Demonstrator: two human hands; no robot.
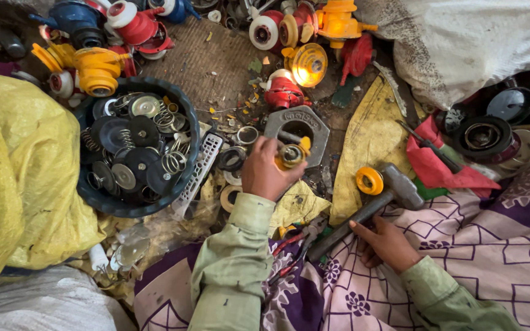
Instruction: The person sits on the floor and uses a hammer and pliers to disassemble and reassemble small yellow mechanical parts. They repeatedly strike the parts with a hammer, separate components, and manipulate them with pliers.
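Yellow plastic sacking (13, 184) bulges far to the left of your grip, and beside it a dark round tub (188, 132) holds black discs, metal caps and coiled springs (173, 162). Just left of your left hand (264, 175) a white ribbed strip (200, 171) leans on the tub's rim. That hand is closed around a small yellow and metal ring part (291, 154), pinched at its edge and held over the grey six-sided metal block (299, 125) with the hole in it. The part looks light and stiff, probably plastic with a metal insert, so hold it by the rim; it may crack under a hard blow. Red-handled pliers (295, 236) lie on your lap between your hands. Your right hand (387, 245) is wrapped round the handle of the hammer (400, 187), low on the shaft; it looks head-heavy. A yellow ring (370, 180) sits touching its head. Beyond, right of it, lie a red cloth (430, 162) and a pale sack (461, 43). No readable labels show.
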